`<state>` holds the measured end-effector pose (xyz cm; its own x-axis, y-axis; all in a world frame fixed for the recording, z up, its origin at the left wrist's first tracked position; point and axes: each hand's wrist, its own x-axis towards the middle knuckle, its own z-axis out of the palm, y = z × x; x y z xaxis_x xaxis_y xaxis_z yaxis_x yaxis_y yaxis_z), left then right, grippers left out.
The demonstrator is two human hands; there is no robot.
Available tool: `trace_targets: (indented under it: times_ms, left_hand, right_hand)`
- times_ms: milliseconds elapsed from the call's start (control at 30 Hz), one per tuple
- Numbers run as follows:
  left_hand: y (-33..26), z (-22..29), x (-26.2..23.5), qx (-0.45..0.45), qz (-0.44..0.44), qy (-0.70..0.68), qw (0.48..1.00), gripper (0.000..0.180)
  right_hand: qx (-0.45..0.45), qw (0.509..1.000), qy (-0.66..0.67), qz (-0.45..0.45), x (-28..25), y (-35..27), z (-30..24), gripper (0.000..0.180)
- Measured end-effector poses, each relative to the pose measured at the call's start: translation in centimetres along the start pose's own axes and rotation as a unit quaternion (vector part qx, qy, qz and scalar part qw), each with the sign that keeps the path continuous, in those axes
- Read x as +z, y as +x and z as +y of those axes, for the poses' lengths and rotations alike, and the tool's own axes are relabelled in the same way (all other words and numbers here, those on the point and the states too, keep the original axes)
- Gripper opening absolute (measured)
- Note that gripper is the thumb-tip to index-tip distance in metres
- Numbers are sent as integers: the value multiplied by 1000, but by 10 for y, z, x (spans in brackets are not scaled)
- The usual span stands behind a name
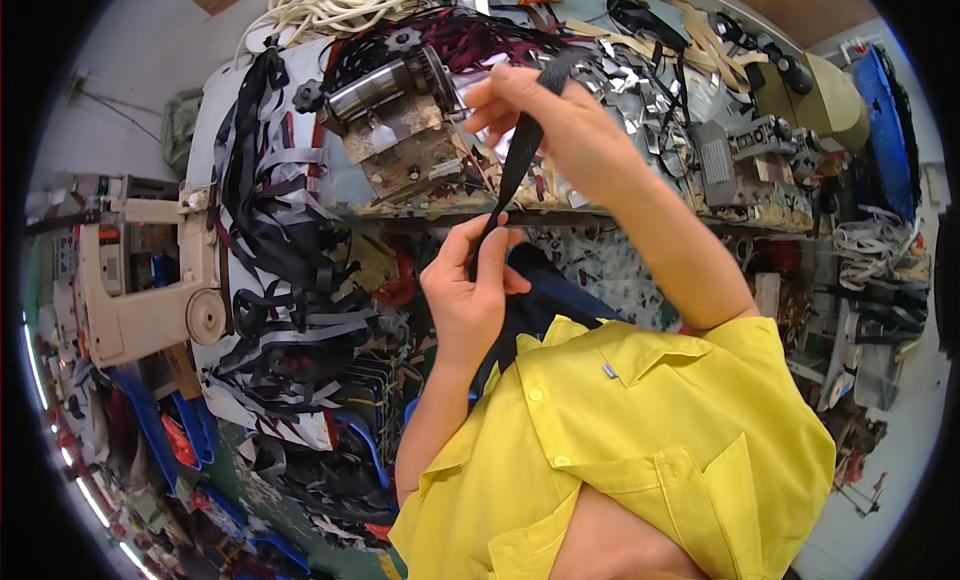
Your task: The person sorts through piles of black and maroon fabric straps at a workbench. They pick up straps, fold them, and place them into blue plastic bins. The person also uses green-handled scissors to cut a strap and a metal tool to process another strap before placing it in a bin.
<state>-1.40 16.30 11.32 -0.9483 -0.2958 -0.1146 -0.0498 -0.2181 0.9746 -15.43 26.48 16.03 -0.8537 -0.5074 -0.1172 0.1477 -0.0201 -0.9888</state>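
A black strap (519,162) runs taut and slanting between my two hands, in front of the bench. Below, my left hand (470,285) pinches its lower end between thumb and fingers. Higher up, toward the bench, my right hand (560,125) grips the upper part, with the strap passing between thumb and fingers and some of it showing above the hand. Left of my right hand stands a small metal roller machine (375,92) with dark knobs, fixed on the bench.
Dark straps (270,250) lie heaped on the white table at left, beside a beige sewing machine (150,290). Shiny metal pieces (640,95) and maroon cords (480,40) cover the bench. A second machine (765,140) sits at right; pale rope (340,10) lies at the back.
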Motion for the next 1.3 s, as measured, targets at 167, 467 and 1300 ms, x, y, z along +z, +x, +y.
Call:
trace_targets:
  times_ms: [167,467,1300]
  left_hand:
    - [3,-4,-20,-119,-68,-41,990,26]
    - [-9,-14,-26,-125,-105,52,985,18]
    - [28,-20,-32,-103,22,-146,984,16]
  right_hand:
    - [30,987,-160,-5,-48,-9,-3,51]
    - [-15,973,-161,167,-54,-10,29,57]
    - [56,995,-27,-73,22,-53,81,15]
